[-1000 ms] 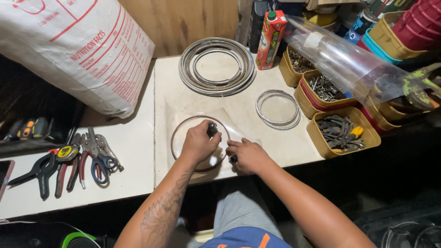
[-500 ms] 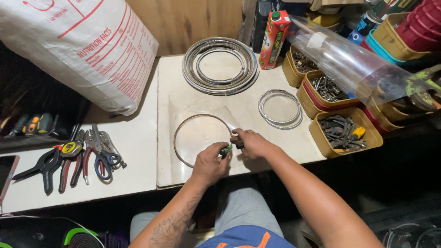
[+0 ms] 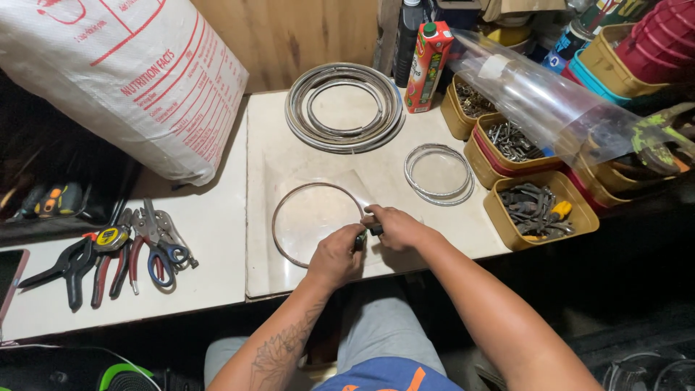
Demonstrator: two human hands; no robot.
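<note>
A thin metal wire ring (image 3: 289, 206) lies flat on the pale tabletop (image 3: 268, 145) in front of me. My left hand (image 3: 334, 257) and my right hand (image 3: 391, 226) meet at the ring's right side, both closed around a small dark tool (image 3: 364, 233) held against the wire. What the tool grips is hidden by my fingers.
A stack of large metal rings (image 3: 344, 107) lies at the back, a smaller stack of rings (image 3: 439, 172) to the right. Yellow trays of hardware (image 3: 539, 210) line the right edge. Pliers and cutters (image 3: 119, 250) lie on the left; a big white sack (image 3: 123, 80) and a juice carton (image 3: 427, 65) stand behind.
The view has shifted. My hands slid from the ring's middle, where the left pressed down, to its right edge, where both now hold the small tool.
</note>
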